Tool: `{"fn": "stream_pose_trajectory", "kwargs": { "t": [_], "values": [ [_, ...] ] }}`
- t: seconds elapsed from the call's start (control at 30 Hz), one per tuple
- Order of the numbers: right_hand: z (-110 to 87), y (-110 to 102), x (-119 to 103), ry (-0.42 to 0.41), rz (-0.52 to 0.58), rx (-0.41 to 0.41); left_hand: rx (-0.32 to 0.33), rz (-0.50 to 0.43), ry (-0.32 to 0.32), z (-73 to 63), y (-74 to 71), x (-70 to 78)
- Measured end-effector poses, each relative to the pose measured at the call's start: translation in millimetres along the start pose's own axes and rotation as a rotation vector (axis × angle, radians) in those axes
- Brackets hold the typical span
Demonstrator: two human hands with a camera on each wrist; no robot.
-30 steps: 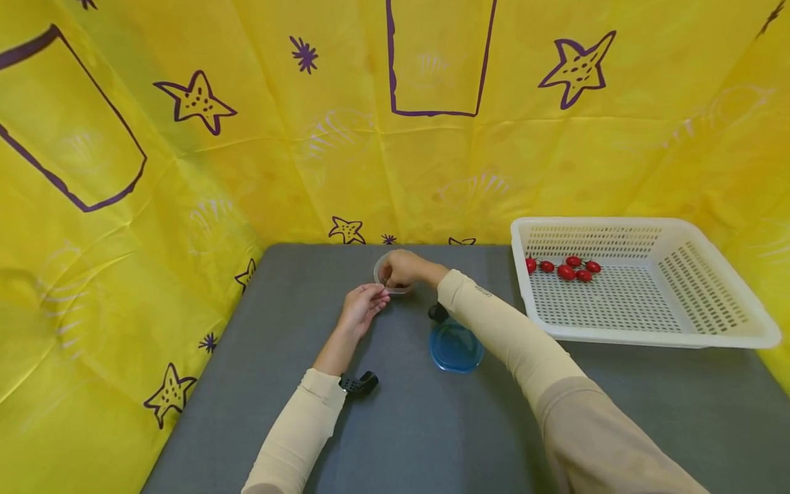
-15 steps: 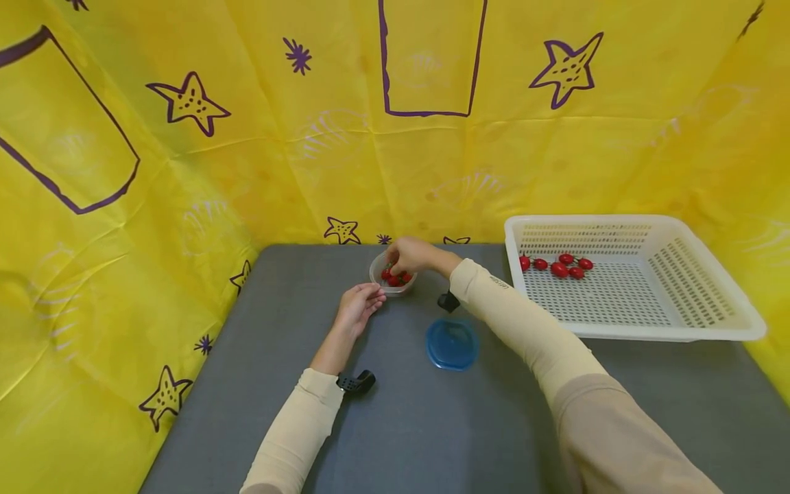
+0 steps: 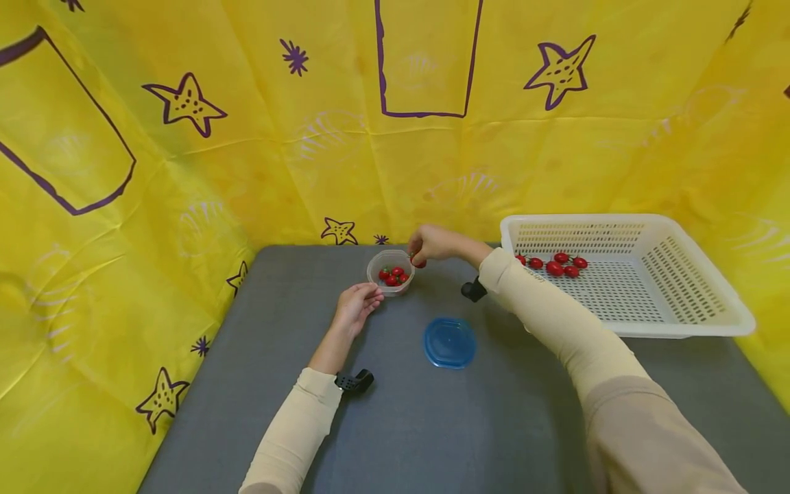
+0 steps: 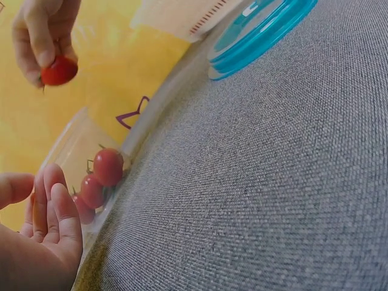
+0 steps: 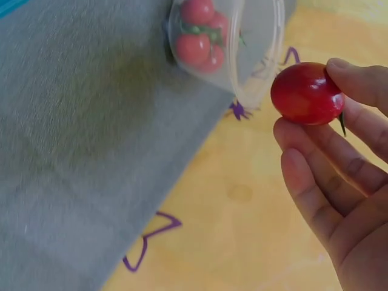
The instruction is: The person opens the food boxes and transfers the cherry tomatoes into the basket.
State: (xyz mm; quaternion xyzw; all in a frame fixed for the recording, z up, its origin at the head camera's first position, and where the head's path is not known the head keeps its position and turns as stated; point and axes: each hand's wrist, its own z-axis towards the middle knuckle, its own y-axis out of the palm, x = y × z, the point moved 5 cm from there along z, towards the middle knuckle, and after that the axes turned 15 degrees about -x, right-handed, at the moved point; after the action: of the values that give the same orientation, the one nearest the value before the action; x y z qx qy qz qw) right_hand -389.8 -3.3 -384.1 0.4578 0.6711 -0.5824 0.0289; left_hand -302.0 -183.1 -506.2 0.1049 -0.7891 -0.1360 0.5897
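A clear plastic container (image 3: 391,255) stands near the back edge of the table, several red cherry tomatoes (image 3: 393,276) inside. My left hand (image 3: 358,307) pinches its near rim between thumb and fingers; the left wrist view has this hand (image 4: 45,236) at lower left. To the right of the container and above the table, my right hand (image 3: 435,243) pinches one cherry tomato (image 5: 307,94) by its stem end, its green stem showing in the right wrist view. The blue lid (image 3: 450,342) lies flat on the table, in front of the container.
A white perforated basket (image 3: 666,329) stands at the right, with several cherry tomatoes (image 3: 555,268) at its left side. The grey table (image 3: 395,425) ends at a yellow patterned cloth (image 3: 265,171) behind and to the left.
My right hand has come up out of the container and moved right, bringing out a cherry tomato. The tomatoes inside have come into sight. My left hand stays at the rim.
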Motion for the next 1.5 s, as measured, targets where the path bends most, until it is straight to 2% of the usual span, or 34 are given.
{"fn": "stream_pose_trajectory", "kwargs": {
  "t": [0.43,0.8,1.3,1.5],
  "values": [
    [-51.4,-24.8,15.0,0.023,0.022,0.079,-0.003,0.002,0.010,-1.0,0.8,0.2],
    [-88.0,-37.5,41.8,0.134,-0.035,0.137,-0.005,0.017,-0.010,-1.2,0.3,-0.8],
    [-134.8,-42.9,80.3,0.239,0.013,0.141,0.007,0.020,-0.017,-0.8,1.5,1.4],
    [-148.2,-40.9,103.9,0.275,0.032,0.124,0.009,0.023,-0.018,-1.2,1.4,0.0]
  ]
}}
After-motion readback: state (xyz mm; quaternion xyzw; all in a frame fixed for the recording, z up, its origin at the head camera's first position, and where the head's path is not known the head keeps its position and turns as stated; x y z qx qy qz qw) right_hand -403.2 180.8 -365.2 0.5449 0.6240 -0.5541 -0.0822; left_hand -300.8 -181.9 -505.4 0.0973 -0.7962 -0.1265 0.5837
